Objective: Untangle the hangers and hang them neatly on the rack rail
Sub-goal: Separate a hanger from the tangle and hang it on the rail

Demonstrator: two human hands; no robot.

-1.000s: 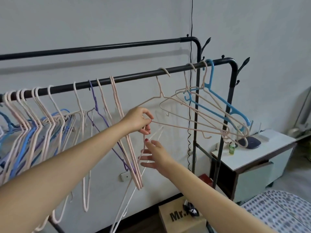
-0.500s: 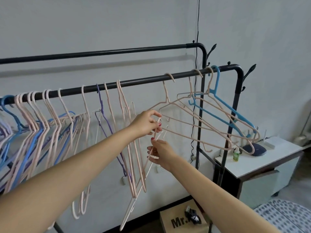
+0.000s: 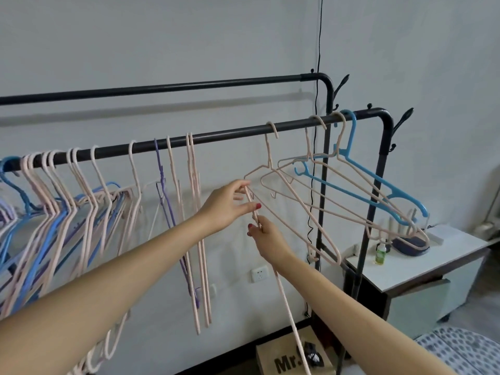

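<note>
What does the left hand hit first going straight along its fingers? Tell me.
Probably the nearest pink hanger on the front rail; the left hand already points at its near corner. Depth is unclear.

We can read only 1 piece of text: "Mr." in bold black letters on the face of the brown cardboard box (image 3: 281, 361) on the floor below the rack. Whatever follows those letters is hidden behind a hanger bar and a dark object. The small green bottle (image 3: 381, 254) on the counter (image 3: 422, 263) carries a label too small for us to read.
</note>
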